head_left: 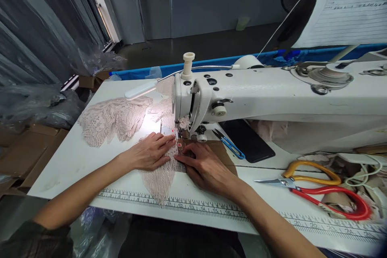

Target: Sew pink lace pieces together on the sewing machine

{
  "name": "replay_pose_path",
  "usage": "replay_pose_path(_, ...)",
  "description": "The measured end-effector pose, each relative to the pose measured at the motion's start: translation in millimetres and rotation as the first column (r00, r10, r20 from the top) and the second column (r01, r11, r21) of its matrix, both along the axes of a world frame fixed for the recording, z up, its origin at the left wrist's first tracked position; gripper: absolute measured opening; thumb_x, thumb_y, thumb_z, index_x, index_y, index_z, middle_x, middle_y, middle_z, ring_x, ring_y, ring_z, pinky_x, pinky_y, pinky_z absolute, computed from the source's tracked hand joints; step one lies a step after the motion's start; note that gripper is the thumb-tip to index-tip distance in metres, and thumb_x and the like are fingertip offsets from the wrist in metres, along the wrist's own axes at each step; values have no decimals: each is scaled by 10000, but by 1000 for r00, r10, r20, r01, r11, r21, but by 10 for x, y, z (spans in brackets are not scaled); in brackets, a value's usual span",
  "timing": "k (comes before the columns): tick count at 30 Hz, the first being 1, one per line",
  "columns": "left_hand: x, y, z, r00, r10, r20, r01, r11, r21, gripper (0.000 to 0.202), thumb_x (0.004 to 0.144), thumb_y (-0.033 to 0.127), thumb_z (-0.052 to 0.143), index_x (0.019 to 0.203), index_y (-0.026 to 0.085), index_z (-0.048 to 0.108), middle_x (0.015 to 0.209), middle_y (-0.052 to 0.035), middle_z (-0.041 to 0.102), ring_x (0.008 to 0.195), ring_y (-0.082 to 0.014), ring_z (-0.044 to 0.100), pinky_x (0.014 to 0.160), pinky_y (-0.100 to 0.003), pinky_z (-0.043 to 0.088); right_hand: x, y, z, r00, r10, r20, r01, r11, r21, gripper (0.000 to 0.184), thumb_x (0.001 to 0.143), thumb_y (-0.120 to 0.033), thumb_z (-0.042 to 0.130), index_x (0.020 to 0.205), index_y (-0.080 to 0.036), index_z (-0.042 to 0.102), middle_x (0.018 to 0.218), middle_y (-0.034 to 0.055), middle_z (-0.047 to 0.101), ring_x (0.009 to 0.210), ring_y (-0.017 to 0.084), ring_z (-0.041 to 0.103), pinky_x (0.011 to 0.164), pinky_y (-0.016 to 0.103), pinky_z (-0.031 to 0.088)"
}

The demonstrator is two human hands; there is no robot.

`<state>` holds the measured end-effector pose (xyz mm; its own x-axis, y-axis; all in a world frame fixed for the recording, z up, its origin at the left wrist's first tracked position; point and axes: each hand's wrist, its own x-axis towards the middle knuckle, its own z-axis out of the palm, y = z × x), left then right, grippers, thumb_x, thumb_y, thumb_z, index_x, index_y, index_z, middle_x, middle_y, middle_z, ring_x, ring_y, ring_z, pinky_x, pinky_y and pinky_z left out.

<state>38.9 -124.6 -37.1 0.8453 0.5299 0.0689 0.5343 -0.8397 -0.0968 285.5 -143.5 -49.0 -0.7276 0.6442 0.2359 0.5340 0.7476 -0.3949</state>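
Observation:
A pale pink lace piece (pixel 160 181) lies under the needle area of a white sewing machine (pixel 256 92), its pointed end hanging toward the table's front edge. My left hand (pixel 152 151) rests flat on this lace, fingers stretched toward the presser foot (pixel 183 134). Just right of the needle plate, my right hand (pixel 207 165) has its fingers bent together at the lace's right edge. The exact grip of those fingertips is partly hidden. A lamp (pixel 140 90) lights the cloth beside the machine head.
Stacked lace pieces (pixel 115 121) lie on the left of the white table (pixel 69 165). Right of my hands are blue thread snips (pixel 229 145), a black phone (pixel 249 141) and scissors (pixel 317 189) with orange and red handles. A printed ruler (pixel 208 209) runs along the front edge.

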Motion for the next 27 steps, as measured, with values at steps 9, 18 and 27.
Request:
replay_pose_path(9, 65, -6, 67, 998, 5, -60, -2, 998, 57, 516, 1007, 389, 344, 1336, 7, 451, 1411, -225, 439, 1082, -315, 495, 875, -436, 436, -42, -38, -38, 999, -20, 49, 17, 999, 51, 388, 852, -106, 517, 1202, -227, 631, 1089, 116, 562, 1010, 249, 518, 904, 465, 428)
replay_pose_path(18, 113, -79, 3, 998, 62, -14, -61, 993, 97, 511, 1018, 399, 320, 1324, 14, 457, 1401, -221, 455, 1111, -313, 491, 873, -422, 415, -48, -60, -81, 999, -13, 52, 4, 984, 177, 371, 884, -120, 471, 1216, -202, 614, 1089, 134, 572, 968, 256, 516, 848, 464, 467)
replay_pose_path(27, 207, 24, 27, 993, 80, -84, -65, 984, 167, 510, 1010, 400, 316, 1284, 13, 502, 1380, -228, 462, 1018, -287, 510, 878, -434, 374, 57, 161, -22, 999, -41, -23, 42, 996, 76, 337, 912, -170, 440, 1170, -165, 655, 1028, 129, 608, 826, 197, 615, 741, 343, 543)
